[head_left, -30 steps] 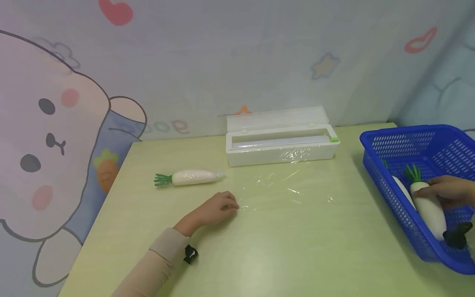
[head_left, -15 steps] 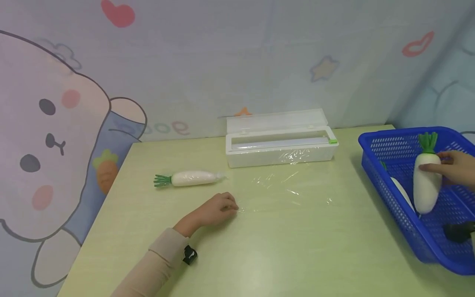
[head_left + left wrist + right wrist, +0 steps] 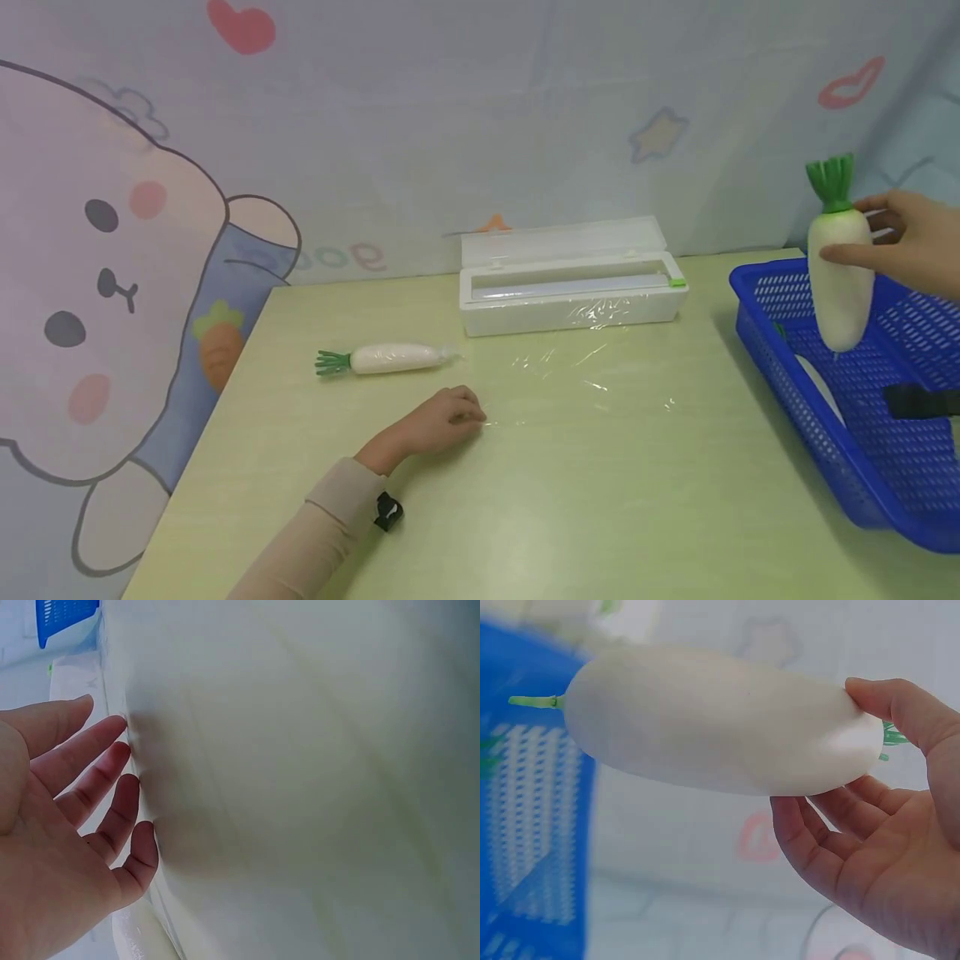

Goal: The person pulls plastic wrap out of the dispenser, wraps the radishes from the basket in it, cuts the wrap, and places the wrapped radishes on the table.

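My right hand (image 3: pixel 911 242) grips a white radish (image 3: pixel 842 275) near its green leafy top, thumb on one side and fingers on the other. The radish hangs root-down above the blue basket (image 3: pixel 855 487); in the right wrist view its pale body (image 3: pixel 720 720) lies sideways across the picture. On the table my left hand (image 3: pixel 442 422) rests its fingertips at the near left edge of a sheet of clear cling film (image 3: pixel 596 386). The left wrist view shows those fingers (image 3: pixel 112 814) loosely bent, with the thumb apart. Another radish (image 3: pixel 393 358), wrapped in film, lies beyond the left hand.
An open white cling film dispenser (image 3: pixel 570 315) with a green cutter slide (image 3: pixel 677 282) stands at the back of the table; the film runs forward from it. Inside the basket, against its left wall, lies one more radish (image 3: pixel 821 387). A printed cloth (image 3: pixel 420 125) hangs behind.
The right hand has lifted the radish up out of the basket, turning it nearly upright. The left hand has stayed at the film's edge.
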Demonstrator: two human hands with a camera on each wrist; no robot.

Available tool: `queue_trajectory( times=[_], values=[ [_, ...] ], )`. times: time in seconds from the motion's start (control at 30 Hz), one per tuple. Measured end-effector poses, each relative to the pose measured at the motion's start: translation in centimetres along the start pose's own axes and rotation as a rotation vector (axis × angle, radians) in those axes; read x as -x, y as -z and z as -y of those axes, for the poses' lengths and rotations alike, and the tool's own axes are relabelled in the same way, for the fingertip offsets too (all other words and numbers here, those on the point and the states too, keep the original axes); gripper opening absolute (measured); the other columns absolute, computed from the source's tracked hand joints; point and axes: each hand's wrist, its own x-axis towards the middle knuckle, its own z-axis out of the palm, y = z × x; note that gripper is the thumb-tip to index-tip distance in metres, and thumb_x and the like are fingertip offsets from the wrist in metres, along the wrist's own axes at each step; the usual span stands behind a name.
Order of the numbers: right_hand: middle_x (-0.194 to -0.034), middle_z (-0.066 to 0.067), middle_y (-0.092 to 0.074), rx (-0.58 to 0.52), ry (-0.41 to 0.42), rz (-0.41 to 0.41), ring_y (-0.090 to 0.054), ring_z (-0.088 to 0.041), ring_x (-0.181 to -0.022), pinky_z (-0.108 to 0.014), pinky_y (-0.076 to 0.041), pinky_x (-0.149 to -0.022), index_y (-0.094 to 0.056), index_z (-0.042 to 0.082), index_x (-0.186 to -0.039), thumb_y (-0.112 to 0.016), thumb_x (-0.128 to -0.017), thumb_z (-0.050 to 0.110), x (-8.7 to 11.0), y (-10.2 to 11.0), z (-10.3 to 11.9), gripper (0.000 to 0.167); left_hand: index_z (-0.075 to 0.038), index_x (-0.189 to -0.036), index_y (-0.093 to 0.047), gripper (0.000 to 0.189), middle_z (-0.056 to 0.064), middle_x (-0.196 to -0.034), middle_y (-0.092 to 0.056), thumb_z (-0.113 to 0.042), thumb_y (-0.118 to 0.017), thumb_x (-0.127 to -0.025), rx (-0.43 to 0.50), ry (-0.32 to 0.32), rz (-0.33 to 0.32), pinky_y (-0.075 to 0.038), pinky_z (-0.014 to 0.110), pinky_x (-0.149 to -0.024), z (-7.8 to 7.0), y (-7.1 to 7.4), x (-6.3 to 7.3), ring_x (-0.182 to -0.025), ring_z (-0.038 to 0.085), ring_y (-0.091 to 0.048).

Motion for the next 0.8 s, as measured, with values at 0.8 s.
queue_trajectory(
  times=[0.8],
  values=[
    [-0.122, -0.018, -0.059, -0.176, 0.389, 0.333, -0.057, -0.032, -0.109, -0.047, -0.051, -0.085, -0.043, 0.007, -0.137, -0.069, -0.089, 0.028, -1.7, -6.8, 13.6, 0.058, 0.002, -0.108, -0.07, 0.019, 0.01, -0.106, -0.061, -0.006, -0.059, -0.094, -0.018, -0.025, -0.021, -0.047, 0.035, -0.091, -0.2, 0.0, 0.1, -0.102, 0.025, -0.057]
  ],
)
